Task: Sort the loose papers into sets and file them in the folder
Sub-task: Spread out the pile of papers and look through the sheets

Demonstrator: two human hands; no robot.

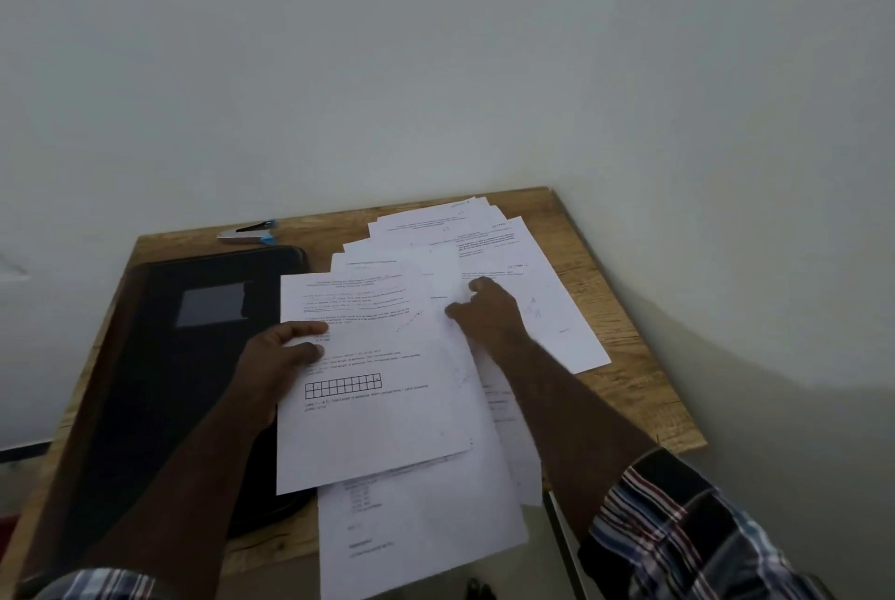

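Several loose printed sheets (528,299) lie fanned over the right half of a small wooden table (624,386). A black folder (193,386) lies closed on the left half. My left hand (276,357) pinches the left edge of the top sheet (373,410), thumb on its face; that sheet shows text and a row of small boxes. My right hand (484,313) rests on the pile to the right, its fingers curled at a sheet's edge. Another sheet (416,531) hangs over the table's near edge.
A stapler (248,231) with blue ends lies at the table's back left corner, against the pale wall (436,66). The table's right edge drops off to the floor. My checked sleeves show at the bottom of the view.
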